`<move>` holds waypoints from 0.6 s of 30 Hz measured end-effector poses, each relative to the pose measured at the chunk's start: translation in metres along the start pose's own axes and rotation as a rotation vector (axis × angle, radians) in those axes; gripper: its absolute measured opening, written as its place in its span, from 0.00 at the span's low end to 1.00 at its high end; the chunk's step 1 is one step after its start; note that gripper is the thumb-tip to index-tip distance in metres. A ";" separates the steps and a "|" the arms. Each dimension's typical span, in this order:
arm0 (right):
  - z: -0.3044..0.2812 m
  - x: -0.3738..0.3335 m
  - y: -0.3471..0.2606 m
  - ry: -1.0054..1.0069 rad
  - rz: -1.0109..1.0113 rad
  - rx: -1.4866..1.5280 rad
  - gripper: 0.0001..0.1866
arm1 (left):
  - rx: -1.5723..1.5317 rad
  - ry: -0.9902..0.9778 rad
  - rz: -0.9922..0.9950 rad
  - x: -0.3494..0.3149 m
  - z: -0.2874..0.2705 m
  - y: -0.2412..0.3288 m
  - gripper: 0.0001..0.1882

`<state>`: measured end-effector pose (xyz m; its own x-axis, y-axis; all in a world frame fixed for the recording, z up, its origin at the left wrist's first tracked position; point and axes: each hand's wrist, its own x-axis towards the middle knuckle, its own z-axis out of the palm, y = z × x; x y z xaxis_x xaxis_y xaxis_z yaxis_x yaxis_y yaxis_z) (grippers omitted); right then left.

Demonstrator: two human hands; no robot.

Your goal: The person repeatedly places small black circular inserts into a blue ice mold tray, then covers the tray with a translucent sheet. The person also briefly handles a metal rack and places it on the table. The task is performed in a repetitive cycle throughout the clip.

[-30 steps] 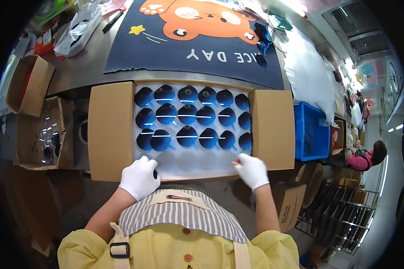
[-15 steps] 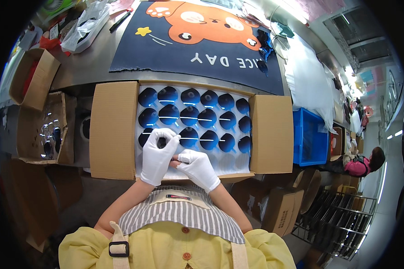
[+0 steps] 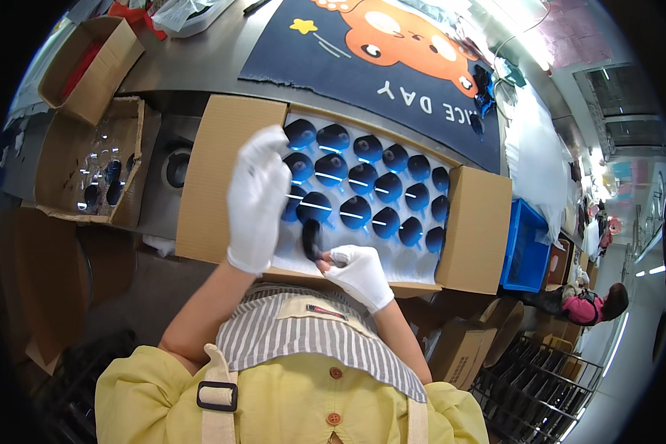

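Observation:
My left hand (image 3: pixel 260 196), in a white glove, is raised over the box's left flap and left edge. Motion smears its fingers, so I cannot make out whether it holds anything. In a white glove with bare fingertips, my right hand (image 3: pixel 357 274) is closed on a dark curved piece (image 3: pixel 311 238), blurred and tilted upward. It sits over the near part of an open cardboard box (image 3: pixel 481 229). Rows of round blue-black tinted lenses (image 3: pixel 355 212) stand in the box on white lining. My left hand hides part of the leftmost ones.
Left of the box stands a worn carton (image 3: pixel 89 155) holding clear and dark lenses, with another carton (image 3: pixel 100 66) behind it. A dark printed mat (image 3: pixel 311 55) lies beyond. On the right are a blue bin (image 3: pixel 525 244) and another person (image 3: pixel 584 307).
My left hand has left my right hand and moved up and leftward. The dark piece now shows in my right hand. The view has turned and shifted, so the box appears tilted.

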<state>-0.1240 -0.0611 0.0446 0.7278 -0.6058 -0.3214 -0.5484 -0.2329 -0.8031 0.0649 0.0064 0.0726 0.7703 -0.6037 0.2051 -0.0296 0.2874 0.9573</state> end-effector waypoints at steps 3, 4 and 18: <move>0.012 0.003 -0.005 -0.004 -0.285 -0.225 0.10 | 0.067 0.074 0.021 0.018 -0.006 0.013 0.14; 0.013 0.003 -0.006 -0.011 -0.220 -0.392 0.09 | 0.061 0.072 -0.009 0.020 -0.007 0.015 0.13; -0.133 -0.070 0.091 0.156 0.327 -1.008 0.08 | 0.672 -0.709 -0.137 -0.051 -0.011 -0.021 0.10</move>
<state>-0.2790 -0.1408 0.0607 0.4622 -0.8266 -0.3211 -0.8464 -0.5192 0.1184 0.0334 0.0387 0.0395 0.2406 -0.9692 -0.0522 -0.4932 -0.1684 0.8535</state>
